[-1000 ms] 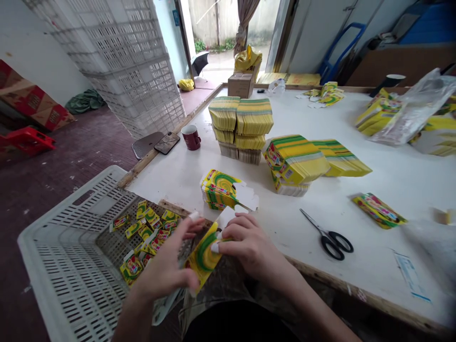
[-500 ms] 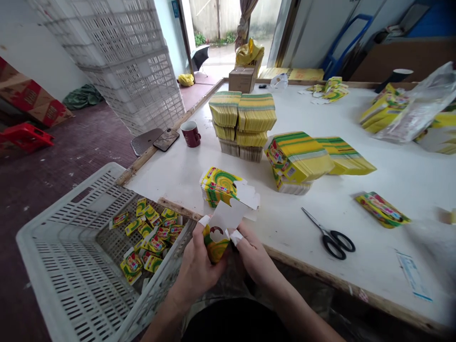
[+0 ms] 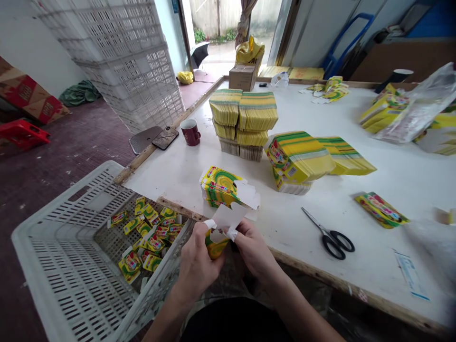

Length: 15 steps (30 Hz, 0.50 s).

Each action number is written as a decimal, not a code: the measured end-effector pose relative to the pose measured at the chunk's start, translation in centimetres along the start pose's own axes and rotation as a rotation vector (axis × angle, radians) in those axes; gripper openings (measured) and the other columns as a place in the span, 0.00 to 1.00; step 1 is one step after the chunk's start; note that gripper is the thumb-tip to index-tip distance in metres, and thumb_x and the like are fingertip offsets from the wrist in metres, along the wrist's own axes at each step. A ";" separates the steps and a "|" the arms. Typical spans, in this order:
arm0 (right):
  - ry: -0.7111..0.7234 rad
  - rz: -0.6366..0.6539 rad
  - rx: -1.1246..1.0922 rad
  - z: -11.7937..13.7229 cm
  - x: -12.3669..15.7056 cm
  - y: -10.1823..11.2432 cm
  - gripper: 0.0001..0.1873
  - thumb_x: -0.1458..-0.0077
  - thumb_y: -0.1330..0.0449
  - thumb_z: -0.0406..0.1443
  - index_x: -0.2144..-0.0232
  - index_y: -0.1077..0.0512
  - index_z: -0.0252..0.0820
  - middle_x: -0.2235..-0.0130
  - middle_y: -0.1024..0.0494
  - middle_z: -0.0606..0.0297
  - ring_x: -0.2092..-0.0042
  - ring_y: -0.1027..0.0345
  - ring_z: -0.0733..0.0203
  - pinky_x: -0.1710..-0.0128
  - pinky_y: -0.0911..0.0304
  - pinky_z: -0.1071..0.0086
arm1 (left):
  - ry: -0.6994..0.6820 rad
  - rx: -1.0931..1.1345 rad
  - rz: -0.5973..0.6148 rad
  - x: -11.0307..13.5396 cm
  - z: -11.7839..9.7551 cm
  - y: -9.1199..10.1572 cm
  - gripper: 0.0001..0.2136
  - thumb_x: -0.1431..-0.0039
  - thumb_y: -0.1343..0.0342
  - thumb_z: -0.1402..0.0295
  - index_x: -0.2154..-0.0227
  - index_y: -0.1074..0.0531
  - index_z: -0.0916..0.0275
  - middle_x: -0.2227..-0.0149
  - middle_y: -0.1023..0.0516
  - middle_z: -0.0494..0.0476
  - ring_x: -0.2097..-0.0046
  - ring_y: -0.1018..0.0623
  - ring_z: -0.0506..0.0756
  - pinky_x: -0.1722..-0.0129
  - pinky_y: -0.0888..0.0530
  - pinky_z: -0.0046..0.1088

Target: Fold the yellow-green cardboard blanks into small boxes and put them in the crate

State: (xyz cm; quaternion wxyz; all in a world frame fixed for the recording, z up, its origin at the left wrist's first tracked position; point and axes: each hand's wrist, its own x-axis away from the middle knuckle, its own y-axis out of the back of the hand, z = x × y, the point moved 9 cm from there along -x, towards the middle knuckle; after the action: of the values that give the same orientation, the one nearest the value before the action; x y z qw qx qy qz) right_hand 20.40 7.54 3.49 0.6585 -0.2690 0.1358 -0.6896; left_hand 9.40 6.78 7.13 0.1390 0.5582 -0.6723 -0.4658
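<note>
Both hands grip one small yellow and green carton (image 3: 216,239) just in front of the table's near edge. My left hand (image 3: 198,259) wraps its left side and my right hand (image 3: 253,249) pinches its right side; white tape covers some fingertips. The carton's white flaps (image 3: 228,217) stand open on top. Just beyond it on the white table (image 3: 313,209) lies a short stack of flat cartons (image 3: 219,187). At my left a white slatted crate (image 3: 67,266) holds several folded cartons (image 3: 147,235).
Tall piles of flat cartons (image 3: 244,118) and a leaning pile (image 3: 302,159) stand mid-table. Black scissors (image 3: 329,235) lie at the right, a dark red mug (image 3: 191,132) and two phones (image 3: 156,138) at the left edge. Stacked white crates (image 3: 124,61) rise behind.
The carton went from lying flat between my hands to standing upright with its white flaps open. Both hands drew closer together around it.
</note>
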 end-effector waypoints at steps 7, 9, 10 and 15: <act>0.194 0.151 0.608 1.7 0.7 -0.7 0.19 0.45 0.43 0.34 0.50 0.28 0.41 0.50 0.23 0.58 0.49 0.30 0.51 0.46 0.35 0.56 | 0.116 0.056 0.231 0.3 1.0 -2.1 0.31 0.51 0.43 0.72 0.46 0.51 0.60 0.56 0.26 0.63 0.56 0.21 0.63 0.59 0.23 0.40; 0.345 0.272 0.782 2.1 1.7 -2.2 0.25 0.44 0.42 0.32 0.44 0.33 0.44 0.42 0.30 0.57 0.40 0.37 0.51 0.40 0.41 0.57 | 0.075 0.132 0.258 0.4 0.8 -2.7 0.33 0.51 0.45 0.73 0.44 0.53 0.60 0.51 0.28 0.66 0.52 0.22 0.62 0.55 0.24 0.40; 0.396 0.326 0.835 1.9 2.1 -2.8 0.27 0.44 0.43 0.30 0.42 0.35 0.45 0.39 0.34 0.57 0.38 0.41 0.52 0.39 0.43 0.59 | 0.043 0.154 0.257 0.4 0.7 -2.9 0.33 0.51 0.46 0.74 0.43 0.54 0.60 0.48 0.30 0.68 0.49 0.24 0.63 0.52 0.25 0.41; 0.485 0.185 0.903 2.1 1.9 -1.3 0.26 0.41 0.50 0.26 0.42 0.34 0.46 0.40 0.31 0.55 0.38 0.40 0.54 0.40 0.40 0.58 | 0.130 0.086 0.172 0.2 2.0 -1.9 0.32 0.53 0.44 0.74 0.45 0.49 0.64 0.47 0.34 0.69 0.45 0.29 0.65 0.48 0.28 0.46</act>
State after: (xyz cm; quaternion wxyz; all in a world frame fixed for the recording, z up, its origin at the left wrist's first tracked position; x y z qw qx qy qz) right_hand 20.52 6.18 6.27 0.7168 0.2226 -0.0030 -0.6609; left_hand 9.11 7.66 4.57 0.1977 0.5330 -0.7268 -0.3855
